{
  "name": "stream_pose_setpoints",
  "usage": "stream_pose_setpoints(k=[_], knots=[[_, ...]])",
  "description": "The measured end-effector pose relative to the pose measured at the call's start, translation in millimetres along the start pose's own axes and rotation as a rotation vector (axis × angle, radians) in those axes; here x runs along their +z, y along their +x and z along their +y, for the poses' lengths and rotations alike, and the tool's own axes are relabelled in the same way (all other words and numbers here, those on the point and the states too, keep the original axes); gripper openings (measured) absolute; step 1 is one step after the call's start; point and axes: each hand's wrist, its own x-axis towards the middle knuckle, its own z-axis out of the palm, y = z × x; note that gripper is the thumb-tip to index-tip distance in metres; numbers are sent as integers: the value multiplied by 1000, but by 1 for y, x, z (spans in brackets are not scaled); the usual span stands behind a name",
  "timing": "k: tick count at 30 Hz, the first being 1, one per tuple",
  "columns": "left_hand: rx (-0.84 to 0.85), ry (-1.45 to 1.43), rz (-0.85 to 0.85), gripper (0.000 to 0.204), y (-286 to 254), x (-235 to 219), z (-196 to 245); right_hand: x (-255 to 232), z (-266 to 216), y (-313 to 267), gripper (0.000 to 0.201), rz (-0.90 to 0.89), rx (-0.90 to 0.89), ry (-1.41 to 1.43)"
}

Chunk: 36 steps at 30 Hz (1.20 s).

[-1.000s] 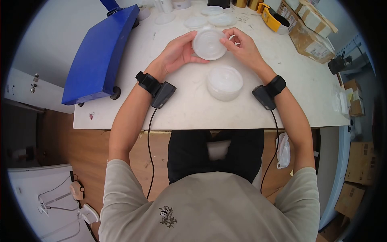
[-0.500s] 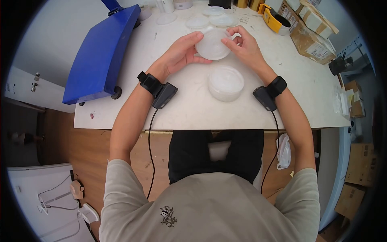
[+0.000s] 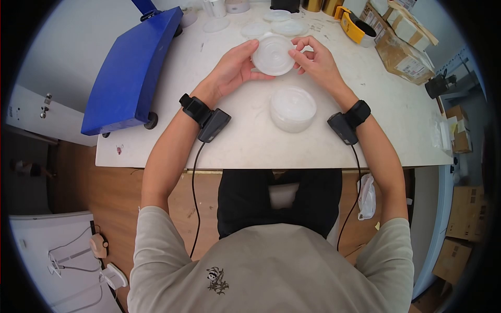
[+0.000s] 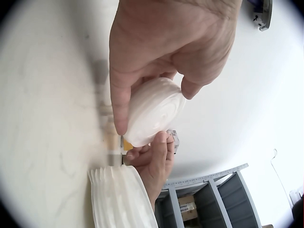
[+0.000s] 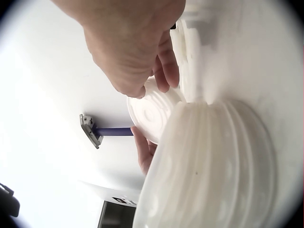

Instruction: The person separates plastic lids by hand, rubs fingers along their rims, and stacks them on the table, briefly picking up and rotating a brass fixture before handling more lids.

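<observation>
My left hand (image 3: 237, 65) grips the left side of a few round translucent plastic lids (image 3: 273, 54), held raised and tilted over the table. Its thumb is at the upper edge and its fingers reach underneath. At the right rim, my right hand (image 3: 312, 58) pinches with thumb and curled fingers. The left wrist view shows the lids' layered edge between the left thumb and fingers, with the right thumb at the far rim. Nearer to me, a stack of similar lids (image 3: 293, 108) stands on the table; its ridged side (image 5: 209, 166) fills much of the right wrist view.
More lids (image 3: 289, 27) lie at the back of the white table (image 3: 209, 151). A blue platform scale (image 3: 128, 68) stands on the left. A yellow tape dispenser (image 3: 352, 27) and cardboard boxes (image 3: 402, 55) sit at the back right.
The held lids have tipped and turned slightly between the hands, dipping and then facing up toward the head again. The right thumb has shifted outward to the rim. The stack stays put.
</observation>
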Motion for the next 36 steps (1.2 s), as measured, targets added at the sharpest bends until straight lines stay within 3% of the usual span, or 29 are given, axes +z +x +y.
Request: stream_pose_setpoints(k=[7,9,14,16,19,22,24,34,36], knots=[[42,-26,14,51,-1,-1,-1,1,1,0,27,18,89,24],[28,-12,18,51,-1,-1,-1,-3,0,2,32,-108,150,30],[-4,-24,1,50,-1,0,1,-3,0,1,35,-83,113,7],[28,139,8,50,-2,1,-1,-3,2,2,34,-77,108,9],[24,154,39,53,0,-1,-3,-3,1,1,35,-79,113,7],[21,179,74,48,0,-3,-4,-1,-1,0,35,-115,164,-13],[14,184,73,48,0,-3,-4,0,-6,-3,34,-238,258,-42],[-39,282,99,41,1,-5,-5,-1,-4,-3,30,-283,232,-64],[7,260,153,40,1,-7,-3,-1,-2,-3,35,-221,234,20]])
